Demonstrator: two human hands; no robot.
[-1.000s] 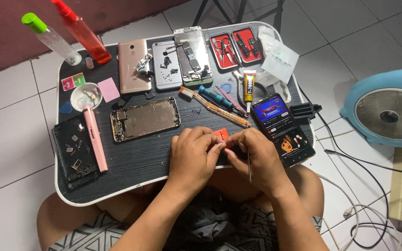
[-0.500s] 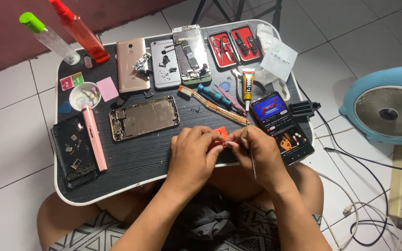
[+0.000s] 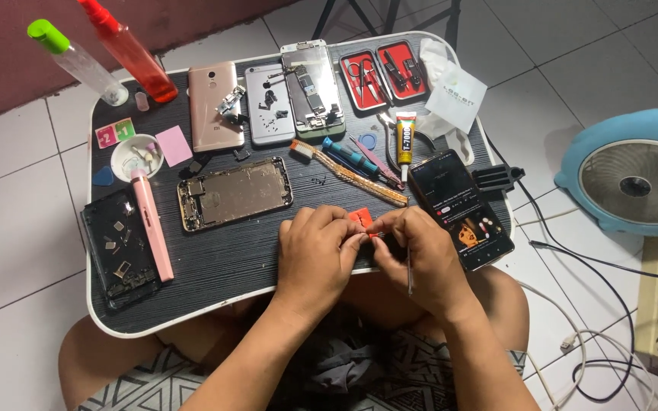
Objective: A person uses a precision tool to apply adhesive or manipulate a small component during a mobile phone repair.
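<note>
Both hands meet at the worktop's [image 3: 215, 259] near edge, the left hand [image 3: 317, 255] pinching a small orange part [image 3: 361, 219] lying between them, the right hand [image 3: 420, 255] closed on a thin tool [image 3: 409, 283] angled toward the body.

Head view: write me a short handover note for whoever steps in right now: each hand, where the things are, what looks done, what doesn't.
Left hand: pinching a small orange part over the near edge of the lap table.
Right hand: on the same part, with a thin metal tool in its grip.
Opened phone frame lies left of the hands; lit phone to the right; glue tube and screwdrivers behind.
Done: phones are apart, with loose parts laid out.
Left: orange part not fitted anywhere yet.
</note>
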